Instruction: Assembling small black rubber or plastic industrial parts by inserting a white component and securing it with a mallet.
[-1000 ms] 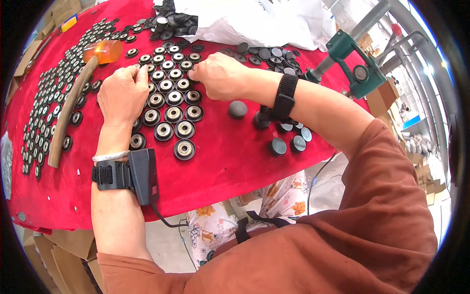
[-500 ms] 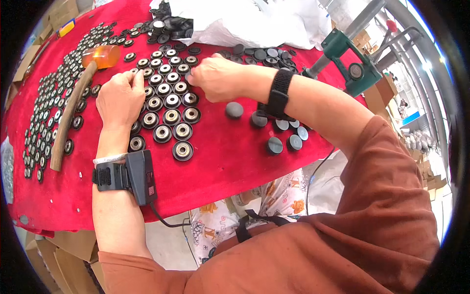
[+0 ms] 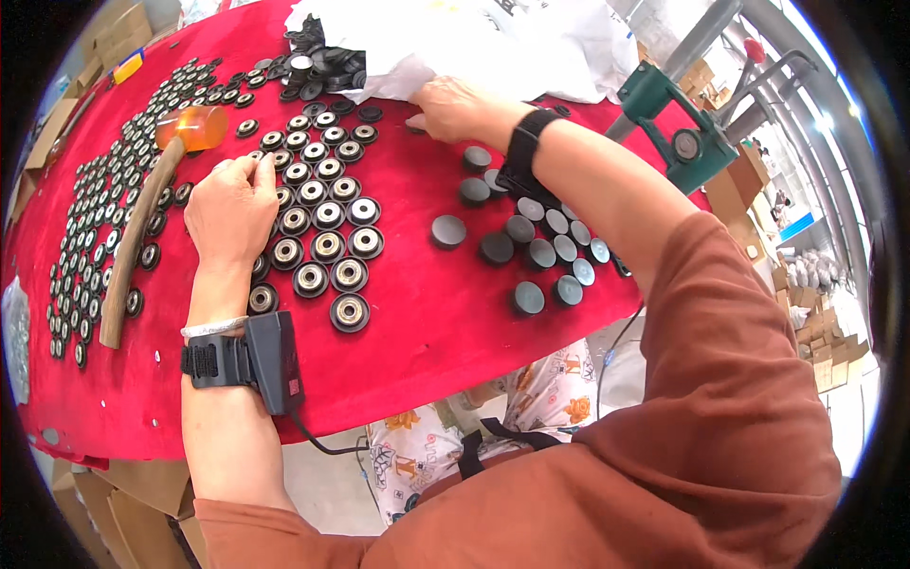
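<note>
Rows of round bearings in black rings [image 3: 328,247] lie on the red cloth between my hands. My left hand [image 3: 232,211] rests at their left side, with thumb and forefinger pinched together by the far rows. Whatever is in that pinch is too small or hidden to name. Beyond the rows on the right, my right hand [image 3: 455,109] is held near the edge of a white plastic bag [image 3: 493,47], its fingers curled. The hand itself hides what they hold, if anything. Smooth dark round caps [image 3: 448,231] lie loosely below my right forearm.
A mallet with an orange head [image 3: 201,127] and wooden handle lies left of my left hand, beside many more bearings [image 3: 90,223]. Black rings [image 3: 336,71] are heaped by the bag. A green metal press [image 3: 678,128] stands at the right edge of the red table [image 3: 398,360].
My right hand has moved from beside the bearing rows, away and to the right, toward the bag. More dark caps show beneath the forearm. My left hand stays nearly in place, still pinched.
</note>
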A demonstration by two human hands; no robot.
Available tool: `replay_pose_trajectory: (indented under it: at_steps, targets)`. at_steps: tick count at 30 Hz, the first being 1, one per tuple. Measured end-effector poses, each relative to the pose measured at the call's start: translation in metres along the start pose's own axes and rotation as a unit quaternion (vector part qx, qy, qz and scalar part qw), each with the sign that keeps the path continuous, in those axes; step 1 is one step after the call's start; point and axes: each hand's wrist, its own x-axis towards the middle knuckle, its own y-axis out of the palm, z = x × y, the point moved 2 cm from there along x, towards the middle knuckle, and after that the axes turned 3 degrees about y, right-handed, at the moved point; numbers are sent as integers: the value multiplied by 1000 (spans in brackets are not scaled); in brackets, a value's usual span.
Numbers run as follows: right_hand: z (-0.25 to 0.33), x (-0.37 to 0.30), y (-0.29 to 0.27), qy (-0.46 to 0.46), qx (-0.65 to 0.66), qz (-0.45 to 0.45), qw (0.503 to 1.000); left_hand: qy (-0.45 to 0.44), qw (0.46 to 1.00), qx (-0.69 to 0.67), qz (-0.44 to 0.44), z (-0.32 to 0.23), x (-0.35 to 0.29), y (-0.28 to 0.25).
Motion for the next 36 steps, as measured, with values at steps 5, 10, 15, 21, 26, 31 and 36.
replay_pose_trajectory:
  at_steps: [5, 10, 15, 21, 26, 31, 36]
  targets:
    - [17, -3, -14, 34, 7, 55, 998, 42, 999, 2, -32, -1, 1, 5]
    - [75, -61, -36, -92, 241, -42, 965, 38, 999, 25, -25, 1, -2, 1]
    - [104, -79, -31, -125, 160, -94, 975, 24, 999, 33, -1, 1, 2, 4]
    - [111, -88, -27, -124, 57, -38, 990, 23, 999, 31, -10, 3, -1, 3]
    - [111, -89, -22, -150, 70, -42, 985, 14, 999, 33, 2, 2, 0, 3]
    - [115, -92, -21, -170, 44, -18, 984, 1, 999, 32, 14, 2, 0, 1]
    - [114, -86, -33, -231, -4, 39, 972, -7, 1000, 18, 7, -1, -2, -2]
